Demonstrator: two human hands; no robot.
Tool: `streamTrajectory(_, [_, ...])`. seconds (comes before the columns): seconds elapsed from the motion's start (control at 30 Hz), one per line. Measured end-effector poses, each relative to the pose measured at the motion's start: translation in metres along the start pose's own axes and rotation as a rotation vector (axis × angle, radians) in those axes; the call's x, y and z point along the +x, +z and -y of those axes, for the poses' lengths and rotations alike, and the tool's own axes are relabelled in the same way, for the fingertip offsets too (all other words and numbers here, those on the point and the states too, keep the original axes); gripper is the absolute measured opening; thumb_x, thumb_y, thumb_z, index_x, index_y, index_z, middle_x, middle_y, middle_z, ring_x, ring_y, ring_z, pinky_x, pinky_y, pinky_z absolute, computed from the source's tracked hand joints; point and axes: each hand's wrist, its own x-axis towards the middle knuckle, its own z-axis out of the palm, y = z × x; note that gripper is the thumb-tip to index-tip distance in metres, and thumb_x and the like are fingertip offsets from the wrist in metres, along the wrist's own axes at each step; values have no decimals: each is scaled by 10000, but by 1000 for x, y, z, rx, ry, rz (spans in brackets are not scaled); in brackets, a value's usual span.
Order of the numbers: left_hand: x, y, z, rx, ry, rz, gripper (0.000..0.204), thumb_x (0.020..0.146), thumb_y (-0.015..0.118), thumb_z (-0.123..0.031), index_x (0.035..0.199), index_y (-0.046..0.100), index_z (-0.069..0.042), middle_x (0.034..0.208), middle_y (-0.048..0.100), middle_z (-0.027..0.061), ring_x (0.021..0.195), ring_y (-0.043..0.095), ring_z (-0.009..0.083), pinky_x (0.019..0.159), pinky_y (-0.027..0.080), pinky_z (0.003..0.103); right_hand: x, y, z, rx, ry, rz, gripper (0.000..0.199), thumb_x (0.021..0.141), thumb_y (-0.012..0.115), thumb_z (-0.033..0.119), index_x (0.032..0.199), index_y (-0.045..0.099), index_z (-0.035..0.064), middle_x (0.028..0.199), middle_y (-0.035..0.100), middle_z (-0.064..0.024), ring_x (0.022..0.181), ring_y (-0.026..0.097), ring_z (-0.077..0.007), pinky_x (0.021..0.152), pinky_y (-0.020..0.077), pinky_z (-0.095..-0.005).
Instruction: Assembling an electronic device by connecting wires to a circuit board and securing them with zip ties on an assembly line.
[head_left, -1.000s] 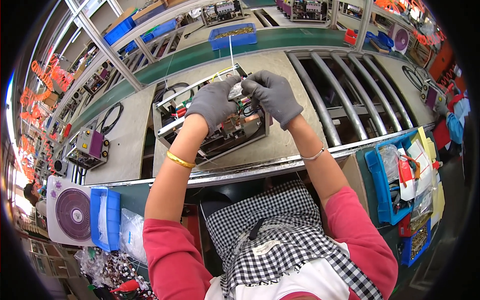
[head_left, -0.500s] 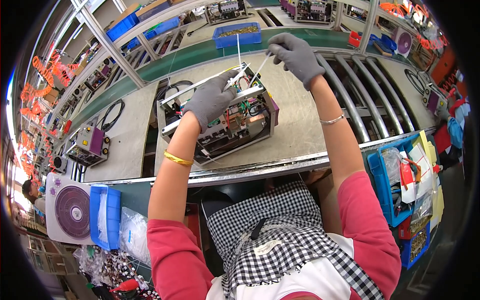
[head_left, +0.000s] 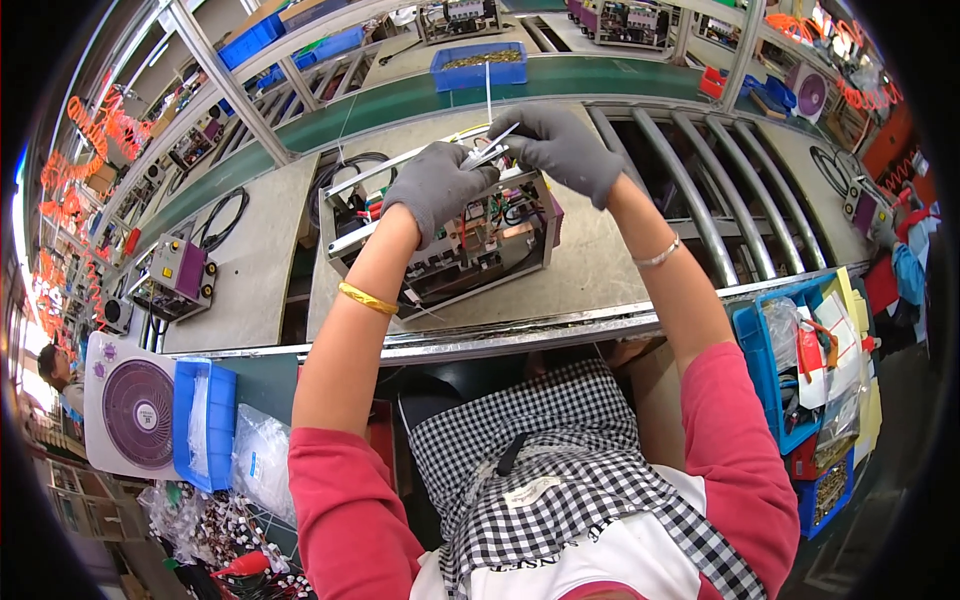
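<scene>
An open-framed electrical machine [head_left: 450, 262], with coloured wires and boards inside, sits on the bench in front of me. Both hands wear grey gloves and meet above its far top edge. Closed fingers of my left hand [head_left: 437, 188] grip several thin white cable ties [head_left: 487, 156], whose ends stick out toward the right. My right hand [head_left: 565, 150] is bent in close beside them, its fingertips pinching at the same white strips. One more white strip [head_left: 489, 92] stands upright beyond the hands. The fingers partly hide the machine's top rail.
Metal rollers [head_left: 690, 185] lie right of the machine. A blue bin of brass-coloured parts [head_left: 478, 68] stands behind it. A purple-sided unit [head_left: 178, 280] with a black cable sits at left. Near the bench's front are a fan [head_left: 140, 412], a blue tray [head_left: 204, 425] and a blue tool bin [head_left: 775, 380].
My right hand has come down and left from above the machine to meet my left hand. The left hand has shifted slightly right, still holding the cable ties.
</scene>
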Motion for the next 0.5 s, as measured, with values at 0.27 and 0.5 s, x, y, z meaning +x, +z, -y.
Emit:
streamTrajectory(0.27, [9,2,3,-41,86,-50,491,849,636,-420,982,677,50,849,690,215,794,675,304,754,501,392,-77,57,-10,-750,-583,-334,268,781,717,167,1049,691,173,927,665,-41,840,644,-233,707,524,-352])
streamTrajectory(0.5, [13,6,-1,-45,92,-9,447,796,572,-402,1037,707,-51,929,696,221,863,673,362,814,512,411,-74,76,-25,-955,-533,-354,283,733,699,139,1003,704,224,952,614,20,895,607,-214,759,504,-337])
